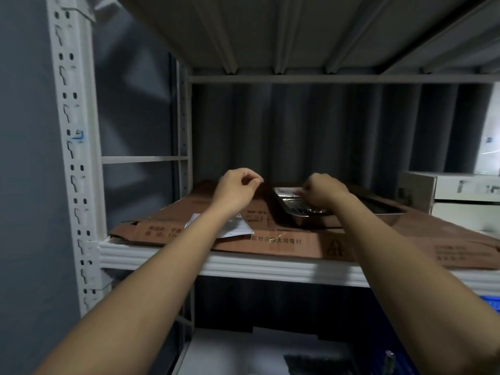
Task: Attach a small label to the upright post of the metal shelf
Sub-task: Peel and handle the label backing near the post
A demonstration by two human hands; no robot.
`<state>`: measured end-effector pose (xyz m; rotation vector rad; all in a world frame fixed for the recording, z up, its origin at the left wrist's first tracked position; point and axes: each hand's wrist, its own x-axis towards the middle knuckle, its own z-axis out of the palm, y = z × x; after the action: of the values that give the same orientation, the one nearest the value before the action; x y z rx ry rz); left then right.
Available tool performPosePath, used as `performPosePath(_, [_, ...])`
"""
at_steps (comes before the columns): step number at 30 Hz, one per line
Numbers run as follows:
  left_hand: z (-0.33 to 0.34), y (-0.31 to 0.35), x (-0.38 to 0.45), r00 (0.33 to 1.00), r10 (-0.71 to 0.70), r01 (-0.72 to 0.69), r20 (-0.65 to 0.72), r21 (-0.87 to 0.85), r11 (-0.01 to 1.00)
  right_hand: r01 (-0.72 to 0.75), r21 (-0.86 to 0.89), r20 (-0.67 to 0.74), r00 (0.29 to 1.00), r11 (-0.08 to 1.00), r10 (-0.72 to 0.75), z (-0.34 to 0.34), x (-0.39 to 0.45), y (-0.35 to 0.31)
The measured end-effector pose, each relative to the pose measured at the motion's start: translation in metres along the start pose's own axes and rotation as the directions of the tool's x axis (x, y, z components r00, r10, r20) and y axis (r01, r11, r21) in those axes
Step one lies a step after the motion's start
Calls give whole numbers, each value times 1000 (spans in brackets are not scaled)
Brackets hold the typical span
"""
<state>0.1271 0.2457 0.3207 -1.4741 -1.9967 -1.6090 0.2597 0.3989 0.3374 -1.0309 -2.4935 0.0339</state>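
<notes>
The white upright post [71, 136] of the metal shelf stands at the left, punched with slots, and a small blue-marked label [79, 134] sits on it at mid height. My left hand [236, 189] hovers over the cardboard with its fingers curled and fingertips pinched; whether anything is between them I cannot tell. My right hand [323, 191] reaches into a shallow steel tray [303, 216], its fingers curled down among small items. A white label sheet [232, 228] lies on the cardboard, partly under my left forearm.
Flattened brown cardboard [270, 239] covers the shelf board [243, 263]. A white box [443, 190] stands at the right. The shelf above [270, 31] hangs low overhead. A rear post [184, 125] and a blue crate [491, 303] lie lower right. Grey wall is at the left.
</notes>
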Motion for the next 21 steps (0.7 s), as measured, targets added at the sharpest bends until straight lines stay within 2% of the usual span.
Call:
performPosePath(4, [-5, -1, 1, 1000, 6, -6, -7, 2, 1000, 79, 24, 3, 997, 997, -79, 0, 5, -8])
performPosePath(6, [-9, -4, 3, 999, 6, -7, -42, -31, 999, 116, 115, -81, 991, 986, -107, -1, 7, -14])
performPosePath(8, [-17, -7, 3, 995, -17, 11, -102, -61, 998, 193, 311, -162, 976, 930, -148, -2, 6, -30])
performPosePath(10, [-32, -12, 3, 982, -28, 17, -185, -59, 998, 292, 536, -245, 952, 792, -185, -3, -1, -56])
performPosePath(12, [-52, -18, 2, 961, -20, 11, -277, -35, 999, 375, 659, -324, 924, 652, -204, -2, -7, -86])
performPosePath(14, [-79, -25, 0, 931, 0, -5, -366, -14, 1000, 412, 739, -335, 911, 533, -240, -2, -11, -121])
performPosePath(16, [-111, -33, -4, 906, 11, -8, -422, 9, 1000, 398, 845, -313, 909, 357, -274, 1, -14, -156])
performPosePath(18, [-142, -41, -9, 888, 14, 19, -460, 67, 998, 319, 920, -256, 929, 226, -267, 6, -13, -191])
performPosePath(21, [-186, -54, -17, 836, 74, 23, -543, 169, 985, 293, 942, -240, 929, 163, -280, 15, -8, -241])
